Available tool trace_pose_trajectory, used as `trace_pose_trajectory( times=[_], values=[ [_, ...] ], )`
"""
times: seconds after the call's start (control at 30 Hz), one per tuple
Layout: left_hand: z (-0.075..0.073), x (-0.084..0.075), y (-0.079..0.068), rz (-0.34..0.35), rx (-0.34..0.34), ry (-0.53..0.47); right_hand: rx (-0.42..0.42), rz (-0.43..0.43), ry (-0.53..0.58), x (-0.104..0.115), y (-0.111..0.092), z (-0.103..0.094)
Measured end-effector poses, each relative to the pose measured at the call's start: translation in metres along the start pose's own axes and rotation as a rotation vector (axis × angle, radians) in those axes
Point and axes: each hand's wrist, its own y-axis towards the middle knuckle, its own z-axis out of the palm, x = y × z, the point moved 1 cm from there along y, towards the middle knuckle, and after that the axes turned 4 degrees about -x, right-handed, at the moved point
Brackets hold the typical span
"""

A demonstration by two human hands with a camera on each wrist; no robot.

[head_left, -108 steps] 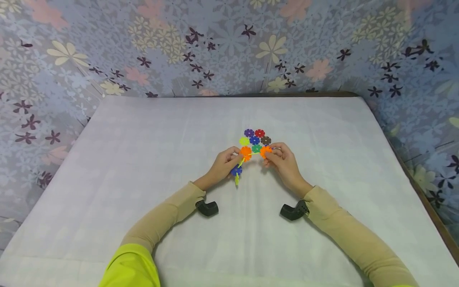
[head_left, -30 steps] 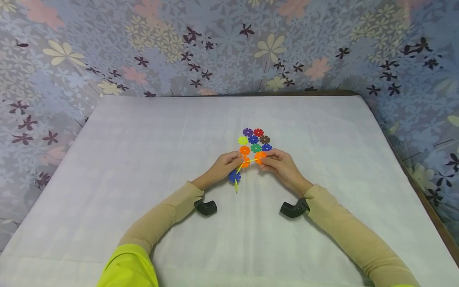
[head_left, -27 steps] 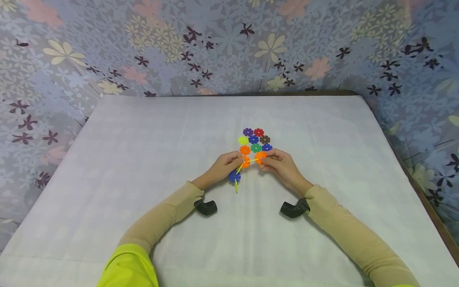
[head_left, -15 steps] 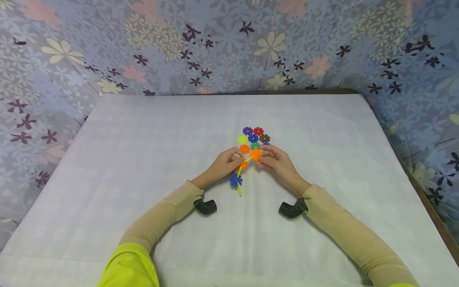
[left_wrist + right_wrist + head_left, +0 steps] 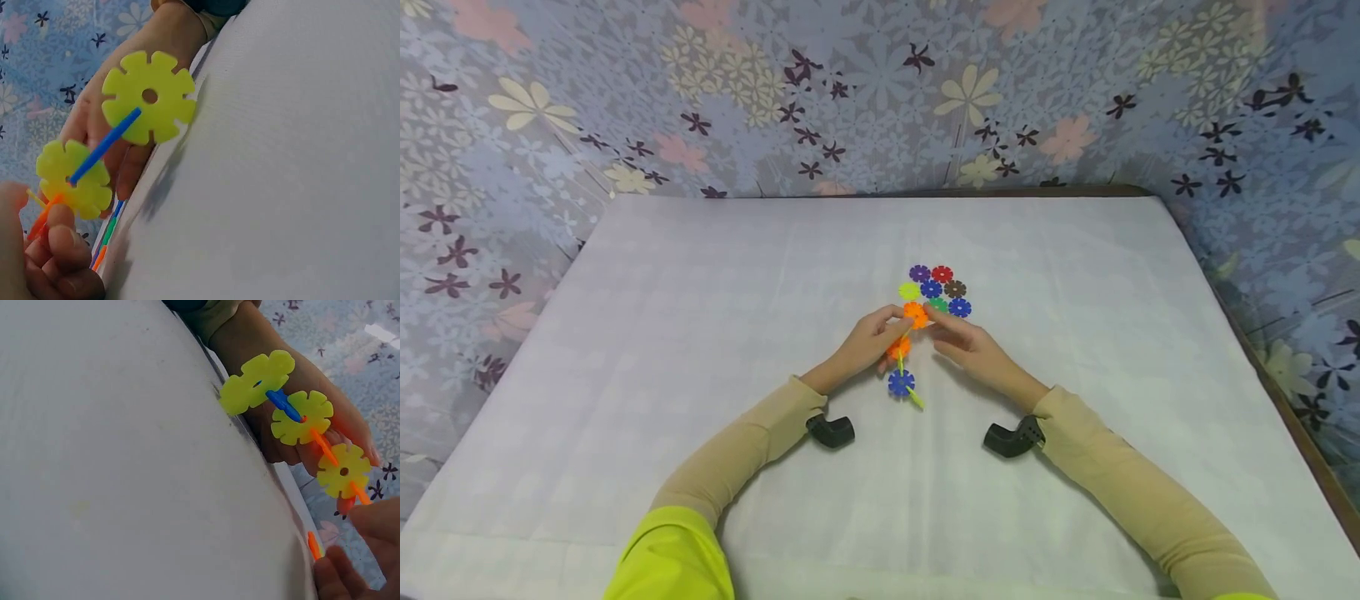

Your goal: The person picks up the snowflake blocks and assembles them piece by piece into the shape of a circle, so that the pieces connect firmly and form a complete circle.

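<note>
The likeliest trouble is a joint coming apart: the chain [image 5: 899,349] of slotted discs trails toward the person from the left hand [image 5: 865,343], which grips it near its far end with the thumb against the top orange disc [image 5: 915,314], so everything down to the blue disc [image 5: 901,383] and the end yellow disc [image 5: 916,399] may drag on shallow-looking notches. A twist during a change of grip could pop one loose or turn a disc askew in its slot. The right hand [image 5: 981,354] comes in from the other side, fingers loosely extended and gripping nothing that shows; whether its fingertips touch the top orange disc I cannot tell, as that spot is small from above and partly covered in the right wrist view. A crooked push there might slide the disc out from under the left thumb, and a stray knuckle could nudge the loose green disc [image 5: 939,304] lying just beyond on the white cloth [image 5: 775,333]. From above, the chain's yellow discs [image 5: 344,470] are mere slivers; the right wrist view shows three of their faces, with orange and blue ones thin between them. The left wrist view adds the edge of a loose orange disc [image 5: 99,258], which the head view does not show separately.
</note>
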Motion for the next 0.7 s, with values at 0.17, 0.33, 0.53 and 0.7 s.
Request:
trace_pose_trajectory(
  times=[0.17,0.33,0.53,0.7],
  values=[
    [0.0,-0.002,0.0,0.09,-0.05,0.08,0.083,-0.166,-0.312,0.001,0.0,0.007],
    [0.001,-0.002,0.0,0.102,-0.065,0.06,0.141,-0.141,-0.508,0.003,-0.001,0.014],
    [0.001,-0.002,0.0,0.091,-0.058,0.053,0.078,-0.19,-0.777,0.007,-0.003,0.018],
    [0.002,-0.003,0.0,0.068,-0.031,0.058,0.054,-0.244,-0.849,0.004,-0.003,0.017]
  ],
)
